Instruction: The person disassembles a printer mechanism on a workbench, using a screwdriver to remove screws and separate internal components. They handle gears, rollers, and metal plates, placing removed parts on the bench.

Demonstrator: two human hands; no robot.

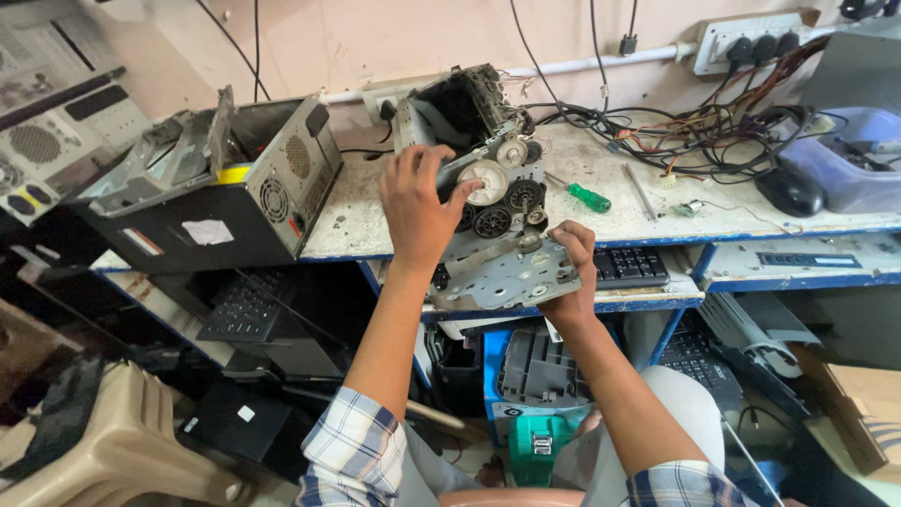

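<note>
Printer mechanism, stripped, gears exposed, propped on edge of table, gripped on both sides. Open computer case lying at left end of table. Black keyboard on pull-out shelf just right of mechanism. Left hand clasped over upper gear side, fingers curled. Right hand clamped on lower metal plate. Green-handled screwdriver lying near mechanism.

White rectangular label on black computer case — cardboard box lower right
</note>
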